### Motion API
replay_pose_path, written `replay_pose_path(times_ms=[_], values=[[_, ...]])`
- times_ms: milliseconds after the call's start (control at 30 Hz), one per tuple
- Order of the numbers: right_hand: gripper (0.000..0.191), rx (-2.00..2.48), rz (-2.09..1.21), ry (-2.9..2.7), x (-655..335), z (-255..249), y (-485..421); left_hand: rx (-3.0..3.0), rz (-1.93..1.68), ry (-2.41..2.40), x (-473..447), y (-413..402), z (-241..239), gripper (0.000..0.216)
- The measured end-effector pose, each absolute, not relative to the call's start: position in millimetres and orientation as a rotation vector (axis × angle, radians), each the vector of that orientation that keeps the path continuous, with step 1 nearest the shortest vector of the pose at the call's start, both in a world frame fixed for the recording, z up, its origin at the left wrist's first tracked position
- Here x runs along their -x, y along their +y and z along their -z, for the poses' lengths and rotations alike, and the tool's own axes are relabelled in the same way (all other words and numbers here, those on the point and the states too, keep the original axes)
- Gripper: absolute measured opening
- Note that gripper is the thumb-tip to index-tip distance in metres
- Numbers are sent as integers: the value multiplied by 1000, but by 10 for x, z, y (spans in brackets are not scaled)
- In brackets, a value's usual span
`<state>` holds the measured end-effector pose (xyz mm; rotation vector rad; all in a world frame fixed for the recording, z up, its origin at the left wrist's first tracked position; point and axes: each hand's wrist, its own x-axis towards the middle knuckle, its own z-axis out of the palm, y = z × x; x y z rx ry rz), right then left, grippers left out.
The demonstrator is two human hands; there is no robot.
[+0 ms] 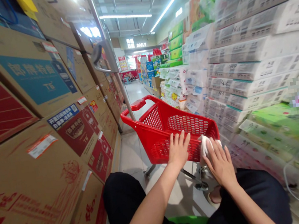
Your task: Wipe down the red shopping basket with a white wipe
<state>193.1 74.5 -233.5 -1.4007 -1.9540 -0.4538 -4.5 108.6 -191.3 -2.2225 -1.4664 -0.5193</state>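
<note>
A red plastic shopping cart (156, 146) stands right before my knees, its perforated basket tilted and its handle pointing away to the left. My left hand (179, 150) lies over the near side of the basket with the fingers stretched and apart, holding nothing. At the basket's near right corner, my right hand (219, 159) presses a white cloth (204, 145) against the rim. Part of that cloth is hidden under the fingers. Below the basket, the cart's legs and casters (201, 185) show between my knees.
Stacked cardboard cartons (35, 83) wall the left side. On the right rise stacks of plastic-wrapped paper packs (242, 66), with green packs (286, 123) lower down. A metal pole with a grey handle (106, 57) stands near the cart's left. Tiled floor (134, 92) runs along the aisle.
</note>
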Motion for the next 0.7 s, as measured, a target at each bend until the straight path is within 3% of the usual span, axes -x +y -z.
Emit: replay_pose_path(times_ms=[200, 533, 700], values=[[70, 1308, 468, -2008, -1596, 2295, 839, 2200, 481, -1480, -70, 1132, 1934, 82], [62, 1369, 486, -1965, -2256, 2359, 838, 2217, 439, -1452, -57, 1149, 1928, 86], [59, 1247, 476, -2061, -2070, 2295, 1009, 2210, 457, -1443, -171, 1137, 1942, 82]])
